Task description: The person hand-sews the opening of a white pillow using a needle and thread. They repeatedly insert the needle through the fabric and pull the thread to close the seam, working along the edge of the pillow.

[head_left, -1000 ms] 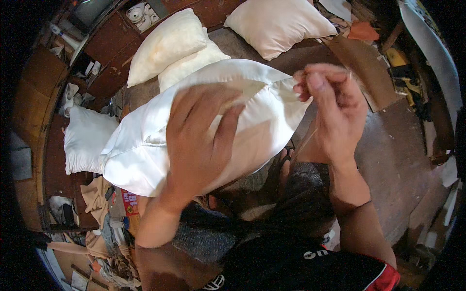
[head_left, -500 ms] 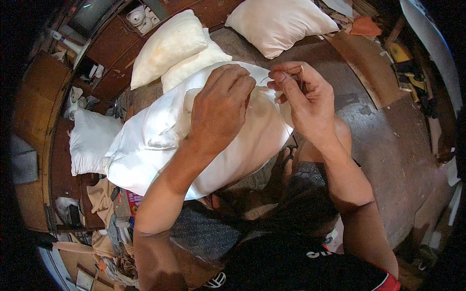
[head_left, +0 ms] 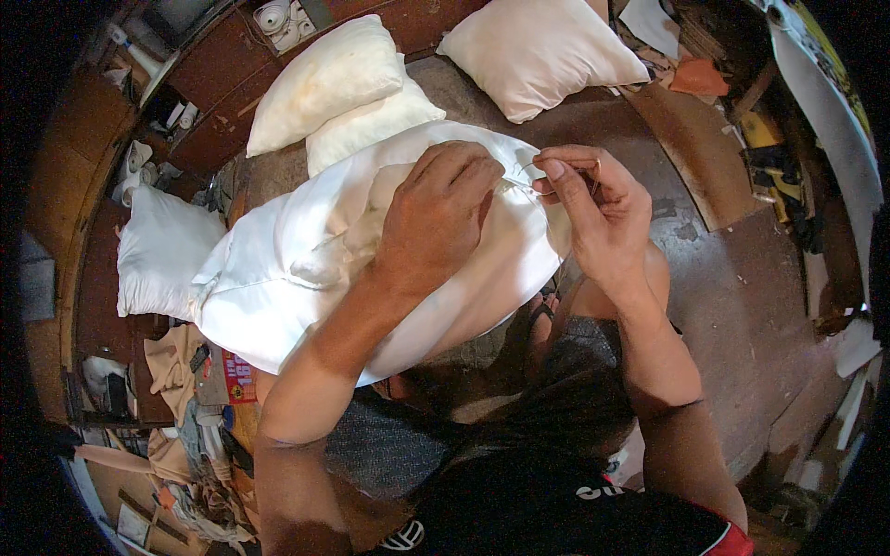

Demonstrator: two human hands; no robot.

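Across my lap lies a large white stuffed cushion [head_left: 278, 296], with a gap in its cover showing pale stuffing [head_left: 357, 227]. My left hand [head_left: 440, 208] is closed at the cushion's far right edge, its fingertips pinching the white fabric; the exact grip is partly hidden behind the knuckles. Just right of it, my right hand [head_left: 598, 208] has thumb and fingers pressed together on a thin thread [head_left: 521, 185]. The thread loops between the two hands beside the cushion's edge. Whether a needle is among the right fingers is too small to tell.
Two cream pillows [head_left: 324, 88] lie stacked beyond the cushion, another pillow [head_left: 542, 56] at the far right. A smaller white pillow [head_left: 167, 250] rests at left. Cloth scraps [head_left: 199, 463] pile at lower left. A brown board [head_left: 695, 153] lies on the floor at right.
Both hands have shifted slightly right and nearer to me. More of the thread loop now shows between them. The whole view has turned a little.
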